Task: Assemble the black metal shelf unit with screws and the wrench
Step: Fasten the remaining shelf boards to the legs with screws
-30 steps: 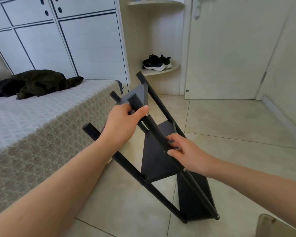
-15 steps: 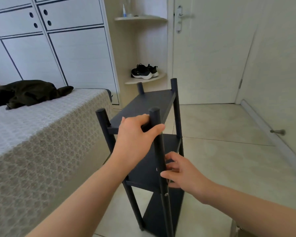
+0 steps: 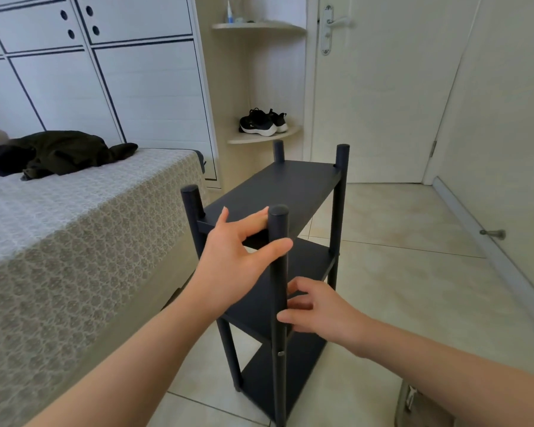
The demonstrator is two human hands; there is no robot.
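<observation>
Left hand (image 3: 232, 260) spread on top near corner of shelf (image 3: 278, 186), thumb against post (image 3: 278, 229); right hand (image 3: 318, 312) loose, touching post lower. Shelf upright on floor (image 3: 398, 288) beside bed (image 3: 74, 217). Looks assembled; next, release and check wobble.

Black shelf unit (image 3: 278, 186), beige patterned bedspread (image 3: 74, 226)

The head-worn wide-angle camera looked forward and down, close over both forearms, with the left hand (image 3: 232, 260) and right hand (image 3: 321, 312) near the middle of the frame at the shelf unit (image 3: 290, 186). It faced the closed door (image 3: 383, 103) across the floor (image 3: 413, 288), with the bed (image 3: 59, 226) filling its left side.
</observation>
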